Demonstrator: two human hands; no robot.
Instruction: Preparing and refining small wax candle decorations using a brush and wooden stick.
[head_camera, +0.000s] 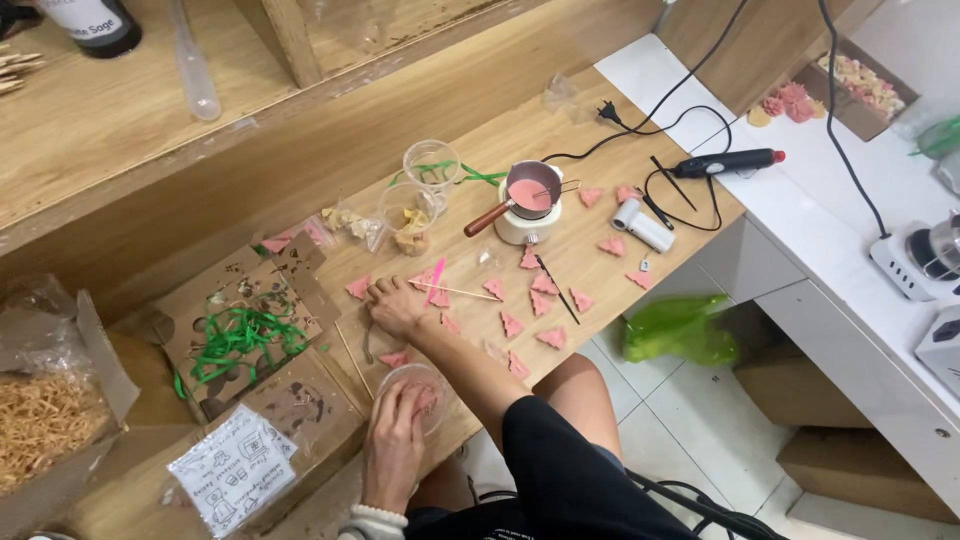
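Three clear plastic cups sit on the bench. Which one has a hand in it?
The clear cup nearest the bench's front edge: the left hand reaches into it. The two cups beside the small pot stand untouched.

Wooden worktop (590, 240) runs along a shelf unit behind it. Melting pot (530, 192) sits on its warmer near the far edge; two plastic cups (420, 190) stand to its left. Tree-shaped pieces (545, 300) lie scattered before the pot. Cardboard box (250, 330) with ribbon lies at the left. Glue gun (725, 162) lies at the right.
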